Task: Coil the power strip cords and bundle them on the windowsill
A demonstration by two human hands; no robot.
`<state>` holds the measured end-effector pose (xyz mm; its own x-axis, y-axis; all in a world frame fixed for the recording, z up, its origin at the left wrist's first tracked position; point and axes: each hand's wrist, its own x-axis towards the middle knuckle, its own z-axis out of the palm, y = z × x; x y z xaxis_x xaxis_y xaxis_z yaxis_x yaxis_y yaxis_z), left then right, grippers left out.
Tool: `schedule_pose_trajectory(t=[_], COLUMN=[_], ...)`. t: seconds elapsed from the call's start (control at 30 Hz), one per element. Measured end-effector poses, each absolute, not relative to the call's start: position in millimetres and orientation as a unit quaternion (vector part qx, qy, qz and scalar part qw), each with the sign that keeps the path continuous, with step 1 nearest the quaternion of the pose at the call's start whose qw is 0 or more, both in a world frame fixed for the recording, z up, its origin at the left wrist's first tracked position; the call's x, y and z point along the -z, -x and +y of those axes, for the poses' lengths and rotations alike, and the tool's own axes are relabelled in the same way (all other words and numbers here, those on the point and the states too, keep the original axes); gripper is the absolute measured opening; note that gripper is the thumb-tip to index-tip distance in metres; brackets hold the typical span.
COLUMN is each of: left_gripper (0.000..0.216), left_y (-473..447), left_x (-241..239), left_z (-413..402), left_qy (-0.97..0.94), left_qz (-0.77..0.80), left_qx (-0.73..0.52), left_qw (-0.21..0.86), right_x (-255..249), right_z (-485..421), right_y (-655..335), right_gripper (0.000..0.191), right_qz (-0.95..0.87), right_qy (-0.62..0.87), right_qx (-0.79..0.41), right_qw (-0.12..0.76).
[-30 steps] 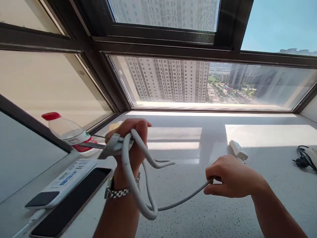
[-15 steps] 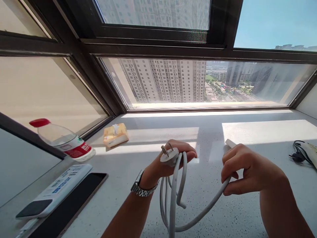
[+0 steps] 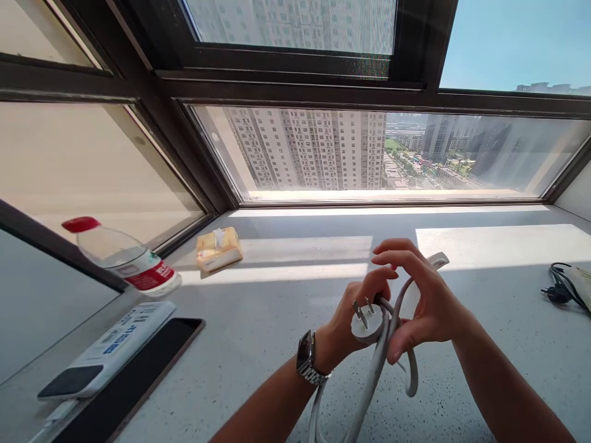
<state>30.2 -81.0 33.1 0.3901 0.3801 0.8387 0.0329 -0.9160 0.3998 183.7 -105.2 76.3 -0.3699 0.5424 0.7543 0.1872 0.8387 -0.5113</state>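
A light grey power cord is looped between my hands. Its white plug (image 3: 368,323), with metal prongs pointing up and away, rests against my left hand (image 3: 353,307). That hand is closed around the gathered loops of the power cord (image 3: 376,363) and wears a metal-banded watch (image 3: 310,358) at the wrist. Close against it on the right, my right hand (image 3: 429,301) curls round the cord, thumb on the strands and upper fingers arched over the top. The cord's other end, a pale connector (image 3: 438,260), sticks out behind the right hand. The palm-side contact is partly hidden.
On the speckled white sill (image 3: 258,344), a red-capped bottle (image 3: 124,258) leans at left beside a tissue pack (image 3: 220,249). A white power bank (image 3: 111,347) and a dark phone-like slab (image 3: 138,375) lie nearer. A black plug and cord (image 3: 559,292) lie far right.
My left hand has moved right with the plug. My right hand has come left and up beside it, bringing its stretch of cord against the loops.
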Motion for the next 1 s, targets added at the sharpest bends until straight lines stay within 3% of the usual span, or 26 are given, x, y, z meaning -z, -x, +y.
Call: schedule_pose_trajectory(t=[0.13, 0.23, 0.37, 0.47, 0.57, 0.67, 0.83, 0.97, 1.0], left_gripper=[0.028, 0.032, 0.028, 0.028, 0.033, 0.044, 0.056, 0.059, 0.059], left_y=[-33, -27, -10, -2, -1, 2, 21, 37, 40], left_x=[-33, -40, -54, -62, -70, -80, -91, -97, -98], left_z=[-87, -90, -83, -71, -64, -64, -64, -61, -61], left_qy=[-0.826, -0.784, -0.735, -0.663, -0.548, -0.460, -0.397, -0.365, -0.362], left_qz=[0.104, 0.132, 0.184, 0.166, 0.176, 0.177, 0.151, 0.138, 0.133], left_qx=[-0.548, -0.603, -0.643, -0.696, -0.741, -0.754, -0.752, -0.760, -0.763], left_qw=[0.081, 0.071, 0.112, 0.220, 0.346, 0.435, 0.505, 0.520, 0.519], right_x=[-63, -49, -26, -17, -19, -24, -25, -21, -19], right_z=[-99, -88, -66, -57, -59, -65, -70, -67, -66], right_y=[-176, -173, -168, -166, -164, -161, -155, -155, -156], right_gripper=[0.086, 0.090, 0.085, 0.069, 0.039, 0.022, 0.022, 0.010, 0.015], right_qz=[-0.772, -0.766, -0.781, -0.794, -0.811, -0.827, -0.860, -0.857, -0.849], right_qy=[0.225, 0.234, 0.273, 0.321, 0.377, 0.421, 0.425, 0.435, 0.451], right_qx=[-0.240, -0.301, -0.378, -0.421, -0.385, -0.298, -0.128, -0.105, -0.118], right_qw=[0.544, 0.518, 0.416, 0.299, 0.231, 0.224, 0.251, 0.257, 0.249])
